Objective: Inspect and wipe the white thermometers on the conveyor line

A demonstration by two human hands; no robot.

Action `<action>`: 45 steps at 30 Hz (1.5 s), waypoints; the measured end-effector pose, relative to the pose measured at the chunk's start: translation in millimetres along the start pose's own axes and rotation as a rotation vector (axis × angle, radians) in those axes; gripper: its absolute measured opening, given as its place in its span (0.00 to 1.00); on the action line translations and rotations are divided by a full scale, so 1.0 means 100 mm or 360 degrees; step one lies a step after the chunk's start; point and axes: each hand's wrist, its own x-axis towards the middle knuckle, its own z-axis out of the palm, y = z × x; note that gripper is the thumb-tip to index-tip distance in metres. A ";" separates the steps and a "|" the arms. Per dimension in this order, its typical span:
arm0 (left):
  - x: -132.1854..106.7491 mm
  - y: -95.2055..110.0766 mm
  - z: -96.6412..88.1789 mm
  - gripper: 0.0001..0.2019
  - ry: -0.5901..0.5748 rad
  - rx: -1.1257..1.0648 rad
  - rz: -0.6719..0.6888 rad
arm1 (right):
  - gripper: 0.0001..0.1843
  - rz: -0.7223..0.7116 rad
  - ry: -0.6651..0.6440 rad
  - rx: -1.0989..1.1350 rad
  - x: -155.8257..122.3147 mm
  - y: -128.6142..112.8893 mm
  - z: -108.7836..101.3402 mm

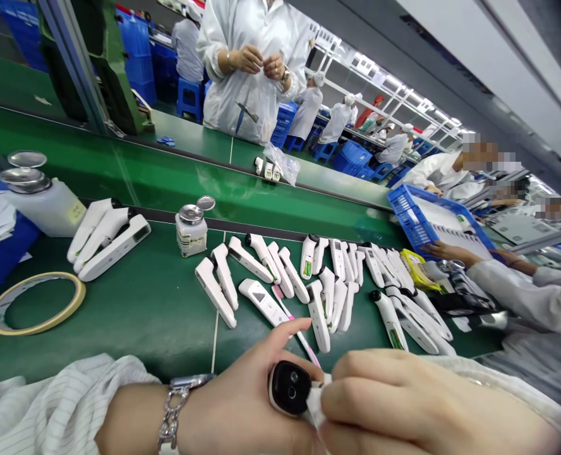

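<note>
My left hand (242, 404), with a metal bracelet at the wrist, is wrapped round a white infrared thermometer (290, 387) whose black sensor end faces me. Its thumb sticks out toward the bench. Close against it, my right hand (394, 398) has its fingers curled and pinches a white piece, perhaps a wipe (314, 404), at the thermometer's side; most of that piece is hidden. Just beyond my hands lie a pink and white toothbrush (304, 344) and another thermometer (264, 303). Several more white thermometers (319, 316) lie in rows on the green bench (167, 322).
At left are a tape roll (36, 303), a large dispenser bottle (57, 205) and more thermometers (114, 246). A small dispenser bottle (191, 230) stands mid-bench. Behind runs a green conveyor belt (176, 183). A co-worker's hand (451, 253) touches a blue crate (408, 221); another person (256, 69) stands opposite.
</note>
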 end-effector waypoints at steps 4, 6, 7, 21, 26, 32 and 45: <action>0.01 -0.04 0.01 0.47 0.0060 -0.0030 -0.0066 | 0.16 0.0147 -0.0125 -0.0038 -0.02 0.01 -0.05; 0.02 -0.05 0.01 0.46 0.0079 -0.0064 -0.0091 | 0.14 0.0145 -0.0219 0.0100 -0.03 0.03 -0.06; 0.03 -0.05 0.01 0.45 0.0095 -0.0085 -0.0085 | 0.14 0.0102 -0.0278 0.0177 -0.02 0.04 -0.07; 0.07 -0.03 0.03 0.40 0.0067 -0.0084 -0.0113 | 0.10 -0.0174 -0.0320 0.0263 0.02 0.12 -0.07; -0.06 0.06 0.07 0.42 0.0167 -0.0024 0.0143 | 0.12 0.0645 0.0046 0.0082 -0.04 0.41 0.14; -0.13 0.20 -0.03 0.46 0.0417 0.0622 0.0683 | 0.18 0.0760 0.0429 0.0454 -0.15 0.67 0.67; 0.04 0.22 -0.13 0.41 0.1139 0.1788 0.1107 | 0.26 0.1207 0.1233 0.2341 0.37 0.26 1.56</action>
